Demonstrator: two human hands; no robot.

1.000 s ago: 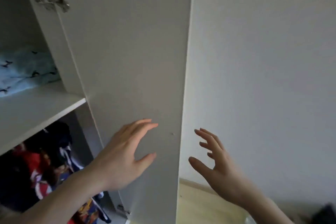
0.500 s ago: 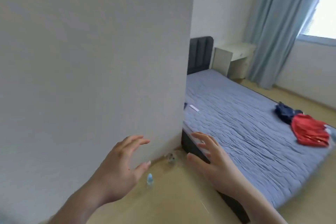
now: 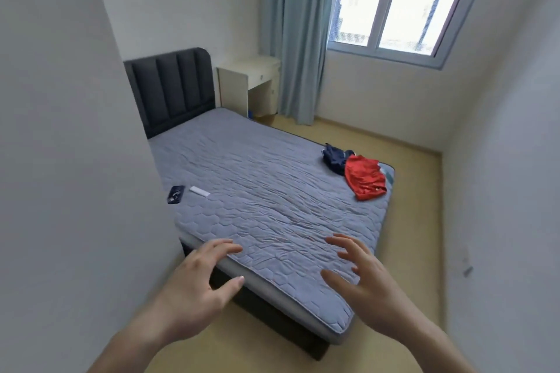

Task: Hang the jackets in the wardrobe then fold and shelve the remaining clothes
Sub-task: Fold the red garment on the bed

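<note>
A red garment (image 3: pixel 365 179) lies crumpled at the far right corner of the bed (image 3: pixel 272 191). A dark navy garment (image 3: pixel 335 159) sits bunched just behind it, touching it. My left hand (image 3: pixel 197 285) hovers near the bed's front left corner with fingers spread, holding nothing. My right hand (image 3: pixel 360 278) is raised over the near end of the mattress, fingers spread, also holding nothing. Both hands are far from the clothes. The wardrobe is out of view.
A white panel (image 3: pixel 69 160) fills the left side. A dark phone (image 3: pixel 175 194) and a small white object (image 3: pixel 199 191) lie on the bed's left edge. Beyond stand a dark headboard (image 3: pixel 171 88), a pale bedside desk (image 3: pixel 248 85), curtains (image 3: pixel 294 33) and a window (image 3: pixel 400 0).
The view has swung right, from the wardrobe's open door and shelves to the bed. Both hands stay raised with spread fingers and now hover over the bed's near end.
</note>
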